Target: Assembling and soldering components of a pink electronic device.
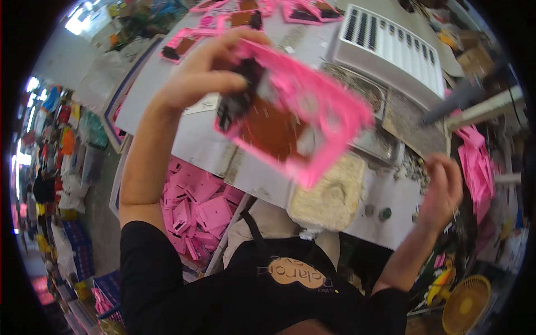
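My left hand [209, 70] is raised over the table, its thumb and fingers closed on one end of a pink plastic housing [329, 106]. The housing is tilted and blurred by motion; a brown board [273, 129] and a dark black part [239, 92] show in it. Off to the right, my right hand [444, 190] hovers by the table edge with its fingers bent together. What it pinches, if anything, is too small to make out. Close to it, small loose parts [412, 168] lie scattered. Below the housing sits a tub of pale, cream-coloured material [326, 195].
Several pink housings [240, 21] lie at the far side. A white slotted tray [391, 53] holds rows of black parts, with metal trays [357, 89] before it. A grey tool [455, 100] juts in at right. Pink pieces fill a bin [195, 209] by my lap. A yellow fan [468, 304] stands lower right.
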`<control>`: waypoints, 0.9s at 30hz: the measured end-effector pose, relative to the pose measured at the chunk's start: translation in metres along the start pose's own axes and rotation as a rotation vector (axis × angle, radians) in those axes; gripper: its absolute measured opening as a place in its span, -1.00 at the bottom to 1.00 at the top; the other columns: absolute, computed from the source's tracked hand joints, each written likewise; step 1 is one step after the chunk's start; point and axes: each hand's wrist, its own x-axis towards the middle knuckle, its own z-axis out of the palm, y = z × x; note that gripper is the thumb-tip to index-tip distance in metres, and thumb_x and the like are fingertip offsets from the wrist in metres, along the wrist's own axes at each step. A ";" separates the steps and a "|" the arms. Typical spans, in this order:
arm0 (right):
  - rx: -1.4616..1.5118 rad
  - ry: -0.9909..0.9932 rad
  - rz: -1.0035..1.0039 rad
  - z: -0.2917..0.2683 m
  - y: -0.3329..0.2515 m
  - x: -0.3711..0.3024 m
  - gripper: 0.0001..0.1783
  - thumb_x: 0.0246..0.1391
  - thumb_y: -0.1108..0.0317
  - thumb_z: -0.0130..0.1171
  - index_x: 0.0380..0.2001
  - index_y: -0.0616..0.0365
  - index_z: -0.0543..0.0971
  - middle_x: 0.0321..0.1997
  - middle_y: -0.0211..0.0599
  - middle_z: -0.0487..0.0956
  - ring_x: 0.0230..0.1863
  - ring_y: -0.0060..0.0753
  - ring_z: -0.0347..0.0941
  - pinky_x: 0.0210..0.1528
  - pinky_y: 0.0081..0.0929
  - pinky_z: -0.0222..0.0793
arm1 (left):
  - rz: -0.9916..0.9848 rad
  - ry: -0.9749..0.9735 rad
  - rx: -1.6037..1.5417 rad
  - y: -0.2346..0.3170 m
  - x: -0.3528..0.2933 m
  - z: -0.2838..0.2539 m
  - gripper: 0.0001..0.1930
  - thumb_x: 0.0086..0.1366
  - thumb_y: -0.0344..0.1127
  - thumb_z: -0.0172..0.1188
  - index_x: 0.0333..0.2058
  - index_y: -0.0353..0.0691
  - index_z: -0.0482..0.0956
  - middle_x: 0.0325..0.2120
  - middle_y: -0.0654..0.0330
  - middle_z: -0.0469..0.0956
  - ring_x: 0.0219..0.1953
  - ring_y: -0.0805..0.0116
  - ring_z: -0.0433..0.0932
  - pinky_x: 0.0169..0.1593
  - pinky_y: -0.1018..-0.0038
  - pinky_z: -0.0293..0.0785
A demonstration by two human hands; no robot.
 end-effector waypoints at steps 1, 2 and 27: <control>-0.102 -0.033 0.075 0.016 0.002 0.006 -0.79 0.28 0.51 0.09 -0.07 0.32 0.61 -0.14 -0.28 0.63 -0.04 -0.48 0.52 0.08 -0.52 0.39 | -0.048 -0.198 0.045 -0.004 0.021 0.025 -0.22 0.06 -0.21 0.39 0.24 -0.36 0.32 0.05 0.17 0.51 0.08 0.47 0.48 0.16 0.50 0.39; -0.023 -0.204 0.062 0.038 0.000 0.012 -0.74 0.31 0.43 0.11 0.00 0.29 0.59 -0.09 -0.32 0.62 -0.03 -0.52 0.52 0.05 -0.55 0.41 | -0.098 -0.333 -0.019 -0.009 0.034 0.049 -0.22 0.05 -0.25 0.37 0.25 -0.36 0.30 0.01 0.18 0.51 0.05 0.49 0.47 0.12 0.51 0.39; -0.652 -0.196 0.187 0.086 0.062 -0.099 -0.63 0.12 0.41 0.31 0.00 0.14 0.49 -0.68 -0.35 0.45 -0.67 -0.32 0.43 -0.55 -0.36 0.32 | 0.220 -0.157 0.630 -0.111 -0.050 0.208 -0.48 0.05 -0.14 0.45 -0.02 -0.17 0.58 -0.03 0.12 0.52 0.07 0.02 0.49 0.15 0.15 0.39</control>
